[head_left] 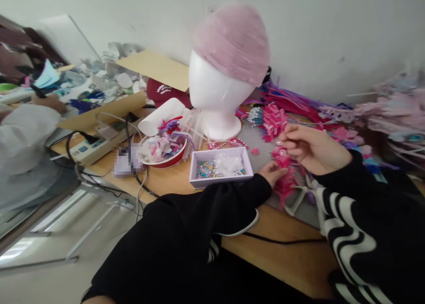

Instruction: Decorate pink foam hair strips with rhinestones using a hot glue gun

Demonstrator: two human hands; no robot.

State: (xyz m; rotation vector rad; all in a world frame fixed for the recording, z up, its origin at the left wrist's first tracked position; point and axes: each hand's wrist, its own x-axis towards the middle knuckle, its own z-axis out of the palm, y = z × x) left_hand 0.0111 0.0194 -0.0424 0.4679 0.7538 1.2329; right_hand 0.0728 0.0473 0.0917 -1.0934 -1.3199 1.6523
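Note:
My left hand (272,173) rests low over the grey mat, fingers closed on a bright pink leafy craft piece (284,186) made of fuzzy stems. Just above it, my right hand (308,146) is held in a pinch. Whatever sits between its fingertips is too small to make out. A pink flower-like ornament with a pale round centre (282,153) lies between the two hands. Beyond them is another bundle of pink fuzzy leaves (275,120). Left of my left hand stands a lilac box (221,184) with pearly, coloured beads and a clear bag inside.
A white mannequin head (215,87) wears a pink cap (235,42). A red-and-white bowl (171,162) of small packets stands near a power strip (89,151) and cables. Pink and purple stems (299,102) lie along the wall. Another person's hand (49,102) is at far left.

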